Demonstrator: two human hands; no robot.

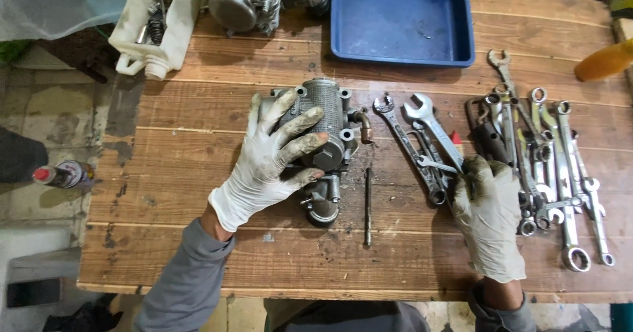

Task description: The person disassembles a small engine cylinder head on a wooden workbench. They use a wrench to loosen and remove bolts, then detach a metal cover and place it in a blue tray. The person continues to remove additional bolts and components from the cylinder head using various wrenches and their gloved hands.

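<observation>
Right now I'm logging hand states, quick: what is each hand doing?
Left hand: open, fingers spread, resting flat on the carburetor.
Right hand: fingers curled among the wrenches; what it holds cannot be told.

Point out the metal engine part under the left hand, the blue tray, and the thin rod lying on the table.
metal engine part (328, 111), head view, its ribbed top face.
blue tray (402, 58), head view, its near rim.
thin rod (368, 207), head view, mid-shaft.
</observation>
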